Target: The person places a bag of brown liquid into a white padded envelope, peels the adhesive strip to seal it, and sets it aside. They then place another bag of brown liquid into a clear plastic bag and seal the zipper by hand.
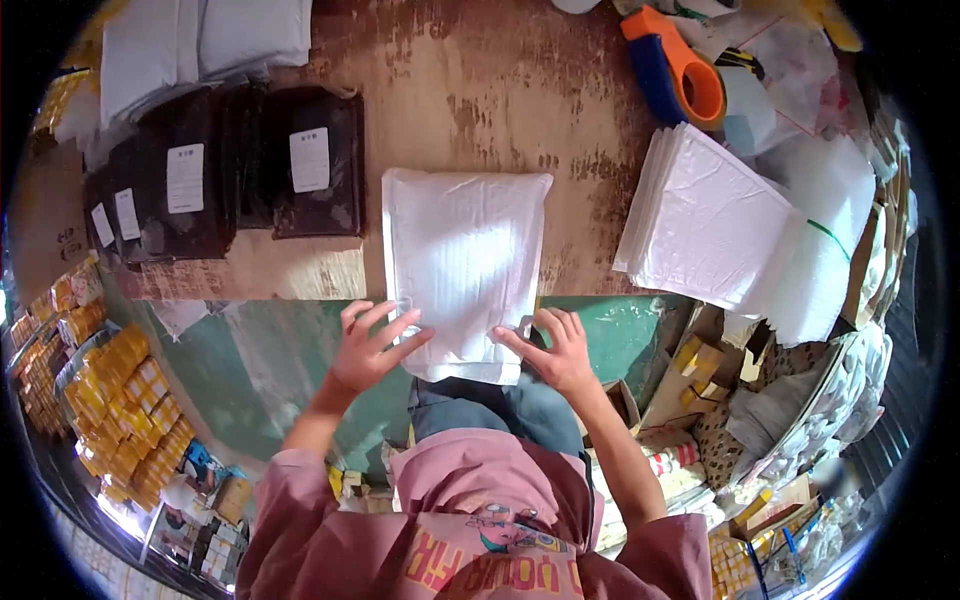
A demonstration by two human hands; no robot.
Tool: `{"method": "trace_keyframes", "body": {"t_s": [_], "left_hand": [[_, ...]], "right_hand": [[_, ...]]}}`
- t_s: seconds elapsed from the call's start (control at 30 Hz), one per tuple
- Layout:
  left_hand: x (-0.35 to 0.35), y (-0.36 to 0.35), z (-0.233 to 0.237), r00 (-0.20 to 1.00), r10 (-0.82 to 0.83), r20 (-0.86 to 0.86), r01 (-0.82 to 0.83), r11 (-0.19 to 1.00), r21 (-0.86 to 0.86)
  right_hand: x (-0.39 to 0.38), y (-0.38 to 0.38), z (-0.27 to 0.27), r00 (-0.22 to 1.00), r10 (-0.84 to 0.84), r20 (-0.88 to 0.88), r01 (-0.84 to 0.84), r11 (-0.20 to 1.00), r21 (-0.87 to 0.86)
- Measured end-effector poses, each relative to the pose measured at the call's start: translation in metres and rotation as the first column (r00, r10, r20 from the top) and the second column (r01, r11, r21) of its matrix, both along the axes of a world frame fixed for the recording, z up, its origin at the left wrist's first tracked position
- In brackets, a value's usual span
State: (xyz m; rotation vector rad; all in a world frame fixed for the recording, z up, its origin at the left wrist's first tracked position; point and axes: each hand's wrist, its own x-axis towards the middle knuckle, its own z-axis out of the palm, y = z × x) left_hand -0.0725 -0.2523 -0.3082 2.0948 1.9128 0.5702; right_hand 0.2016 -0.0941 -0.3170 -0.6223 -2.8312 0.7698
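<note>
A white padded mailer [465,265] lies in front of me on the wooden table, its lower end reaching past the near edge. My left hand [378,345] is at its lower left edge, fingers spread, with thumb and index finger over the white surface. On the opposite side, my right hand [560,350] has its thumb stretched over the lower right part and its other fingers loosely bent beside the edge. Neither hand visibly closes round the mailer. Whatever is inside it is hidden.
Dark packages with white labels [318,175] stand at the left, below white mailers [255,35]. A stack of white mailers [700,215] lies right, beneath an orange and blue tape dispenser [700,90]. Yellow-wrapped packs [130,405] fill the lower left; cartons and bags crowd the right.
</note>
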Motion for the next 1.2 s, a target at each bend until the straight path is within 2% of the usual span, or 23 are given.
{"method": "trace_keyframes", "body": {"t_s": [0.03,0.13,0.2,0.23,0.27,0.33,0.37,0.47,0.5,0.6,0.63,0.73,0.77,0.87,0.9,1.0,1.03,1.13,1.17,1.2], "left_hand": [[-0.001,0.005,0.006,0.998,-0.061,-0.02,0.061,0.998,-0.023],[-0.011,0.013,0.011,0.981,-0.168,0.099,0.175,0.982,-0.069],[-0.014,0.011,0.01,0.956,-0.1,0.277,0.142,0.98,-0.137],[-0.016,0.013,0.013,0.931,-0.059,0.36,0.129,0.976,-0.174],[-0.017,0.015,0.019,0.885,0.014,0.465,0.08,0.98,-0.181],[-0.016,0.019,0.033,0.746,0.151,0.648,-0.016,0.978,-0.208],[-0.017,0.019,0.034,0.734,0.156,0.661,-0.041,0.982,-0.186],[-0.019,0.026,0.041,0.702,0.188,0.687,-0.115,0.982,-0.151],[-0.02,0.031,0.047,0.697,0.208,0.686,-0.133,0.978,-0.161],[-0.015,0.039,0.051,0.682,0.273,0.678,-0.155,0.96,-0.231],[-0.015,0.04,0.048,0.678,0.292,0.674,-0.152,0.954,-0.26],[-0.009,0.03,0.017,0.716,0.335,0.612,-0.156,0.932,-0.328],[-0.01,0.028,0.01,0.681,0.313,0.662,-0.121,0.94,-0.32],[-0.004,0.023,-0.002,0.662,0.296,0.689,-0.159,0.953,-0.257],[-0.003,0.02,-0.003,0.656,0.305,0.69,-0.176,0.951,-0.253],[-0.001,0.021,-0.002,0.678,0.296,0.673,-0.194,0.955,-0.224],[-0.002,0.021,0.004,0.706,0.278,0.652,-0.174,0.96,-0.22],[-0.003,0.016,0.003,0.783,0.167,0.6,-0.108,0.985,-0.133],[-0.004,0.013,0.001,0.806,0.121,0.58,-0.085,0.992,-0.09],[-0.006,0.007,-0.002,0.811,0.106,0.575,-0.046,0.992,-0.119]], "right_hand": [[-0.002,0.003,0.002,1.0,0.006,-0.018,-0.005,1.0,0.011],[-0.005,0.007,0.012,0.999,0.041,-0.001,-0.041,0.999,-0.028],[-0.007,0.008,0.019,0.999,0.052,0.002,-0.052,0.996,-0.075],[-0.01,0.005,0.018,0.997,0.009,-0.079,-0.018,0.994,-0.107],[-0.012,0.002,0.021,0.99,-0.096,-0.1,0.069,0.967,-0.244],[-0.019,-0.005,0.033,0.948,-0.303,-0.102,0.213,0.837,-0.505],[-0.028,-0.005,0.049,0.9,-0.424,-0.099,0.291,0.754,-0.589],[-0.039,-0.005,0.063,0.81,-0.565,-0.156,0.408,0.734,-0.543],[-0.042,0.001,0.075,0.828,-0.556,-0.073,0.438,0.723,-0.535],[-0.041,0.007,0.072,0.813,-0.581,-0.047,0.447,0.672,-0.591],[-0.039,0.006,0.066,0.787,-0.615,-0.04,0.452,0.62,-0.642],[-0.025,0.003,0.04,0.837,-0.543,0.062,0.44,0.603,-0.666],[-0.022,0.003,0.031,0.852,-0.515,0.091,0.438,0.607,-0.663],[-0.016,0.0,0.023,0.81,-0.555,0.188,0.493,0.473,-0.73],[-0.016,-0.001,0.016,0.794,-0.598,0.113,0.454,0.459,-0.764],[-0.013,-0.007,0.012,0.763,-0.64,0.091,0.435,0.404,-0.805],[-0.015,-0.003,0.016,0.819,-0.572,0.056,0.412,0.517,-0.75],[-0.01,-0.001,0.017,0.891,-0.454,0.002,0.346,0.677,-0.649],[-0.008,0.001,0.017,0.9,-0.435,-0.011,0.327,0.692,-0.644],[-0.006,0.002,0.018,0.901,-0.434,0.01,0.33,0.672,-0.663]]}}
